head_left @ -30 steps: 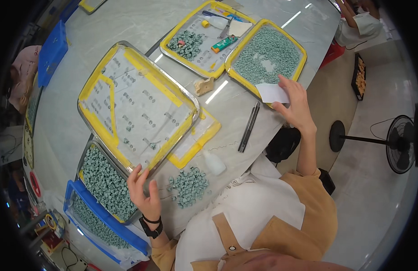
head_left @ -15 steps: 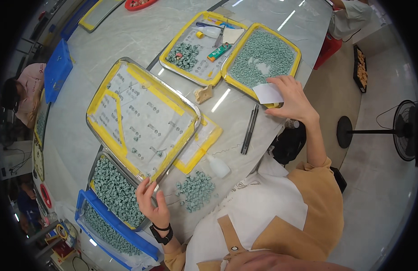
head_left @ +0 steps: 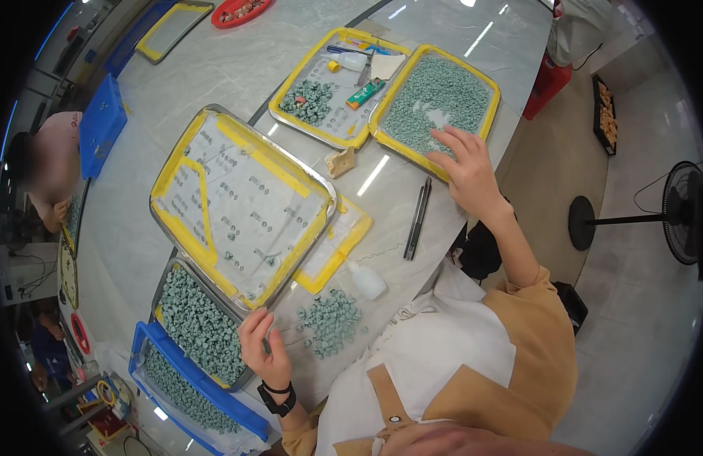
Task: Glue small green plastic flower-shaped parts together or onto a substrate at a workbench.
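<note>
Our right hand (head_left: 467, 169) is half open over the near rim of the small tray (head_left: 440, 118), upper right of frame, with nothing visible in it. That tray's full of lumpy green bits (head_left: 452, 82). Our left hand (head_left: 266, 353), lower middle, is loosely curled, seemingly empty, beside the yellow-taped big tray (head_left: 203, 262). Marbled grey desk (head_left: 215, 72).

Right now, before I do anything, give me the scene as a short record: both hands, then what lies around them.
Left hand: fingers apart, beside the large tray's near corner
Right hand: over the near side of the tray of green pieces
Loose pile: green pieces, right of the left hand
White bottle: beside the pile
Pens: on the table
</note>
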Tool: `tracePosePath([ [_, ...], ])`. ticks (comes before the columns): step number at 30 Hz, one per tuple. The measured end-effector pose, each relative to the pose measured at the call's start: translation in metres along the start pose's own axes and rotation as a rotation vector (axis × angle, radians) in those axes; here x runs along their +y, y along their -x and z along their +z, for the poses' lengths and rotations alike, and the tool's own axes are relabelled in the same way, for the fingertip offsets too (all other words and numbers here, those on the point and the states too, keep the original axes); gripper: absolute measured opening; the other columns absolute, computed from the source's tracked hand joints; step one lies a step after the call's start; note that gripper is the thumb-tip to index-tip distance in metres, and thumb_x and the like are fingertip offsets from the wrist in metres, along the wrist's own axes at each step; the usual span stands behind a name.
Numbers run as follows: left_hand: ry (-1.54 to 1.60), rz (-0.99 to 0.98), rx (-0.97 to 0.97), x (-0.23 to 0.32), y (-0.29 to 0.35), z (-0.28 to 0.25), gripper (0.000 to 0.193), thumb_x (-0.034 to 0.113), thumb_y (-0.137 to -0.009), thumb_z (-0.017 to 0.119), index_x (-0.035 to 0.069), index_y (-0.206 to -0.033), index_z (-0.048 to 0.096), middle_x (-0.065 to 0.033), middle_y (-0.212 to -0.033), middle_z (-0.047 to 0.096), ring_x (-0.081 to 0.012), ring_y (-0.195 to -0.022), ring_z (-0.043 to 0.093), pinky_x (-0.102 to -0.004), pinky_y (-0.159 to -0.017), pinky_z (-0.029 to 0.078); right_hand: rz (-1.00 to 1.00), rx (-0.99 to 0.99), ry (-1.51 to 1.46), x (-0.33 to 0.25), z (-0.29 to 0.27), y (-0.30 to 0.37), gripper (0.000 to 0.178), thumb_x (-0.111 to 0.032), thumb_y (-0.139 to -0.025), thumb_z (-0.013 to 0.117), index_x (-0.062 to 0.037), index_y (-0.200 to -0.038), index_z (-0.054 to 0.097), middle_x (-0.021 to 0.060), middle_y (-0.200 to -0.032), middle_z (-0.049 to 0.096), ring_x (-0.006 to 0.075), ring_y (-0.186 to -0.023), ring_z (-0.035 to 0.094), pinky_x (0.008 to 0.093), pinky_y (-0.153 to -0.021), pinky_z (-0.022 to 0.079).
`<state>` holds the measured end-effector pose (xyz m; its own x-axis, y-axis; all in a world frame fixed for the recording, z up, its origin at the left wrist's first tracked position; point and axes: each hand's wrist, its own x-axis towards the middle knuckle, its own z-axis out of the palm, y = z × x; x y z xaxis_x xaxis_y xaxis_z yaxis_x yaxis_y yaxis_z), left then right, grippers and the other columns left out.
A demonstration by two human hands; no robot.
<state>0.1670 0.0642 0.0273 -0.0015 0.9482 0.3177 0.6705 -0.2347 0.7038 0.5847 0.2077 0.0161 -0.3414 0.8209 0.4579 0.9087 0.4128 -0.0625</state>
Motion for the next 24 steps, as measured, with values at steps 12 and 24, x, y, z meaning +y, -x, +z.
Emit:
tracePosePath([
  [12, 0.061, -0.032, -0.005, -0.004, 0.005, -0.001, 0.022, -0.005, -0.086, 0.053, -0.005, -0.105, 0.064, -0.0164, -0.113, 0.063, -0.0288, -0.106, 0.059, -0.0367, -0.095, 0.044, 0.288, -0.086, -0.084, -0.026, -0.081, 0.05, 0.018, -0.023, -0.076, 0.073, -0.0066, -0.078, 0.065, 0.0054, -0.075, 0.062, 0.0266, -0.089, 0.061, 0.0482, -0.103, 0.036],
  [24, 0.112, -0.105, 0.009, -0.004, 0.008, 0.001, 0.02, -0.002, -0.084, 0.057, -0.004, -0.102, 0.065, -0.017, -0.109, 0.065, -0.0296, -0.1, 0.061, -0.0368, -0.091, 0.046, 0.667, 0.175, 0.039, 0.061, 0.02, 0.035, 0.046, -0.023, -0.084, 0.069, -0.0036, -0.122, 0.053, 0.0014, -0.073, 0.06, 0.0185, -0.072, 0.058, 0.0355, -0.075, 0.043],
])
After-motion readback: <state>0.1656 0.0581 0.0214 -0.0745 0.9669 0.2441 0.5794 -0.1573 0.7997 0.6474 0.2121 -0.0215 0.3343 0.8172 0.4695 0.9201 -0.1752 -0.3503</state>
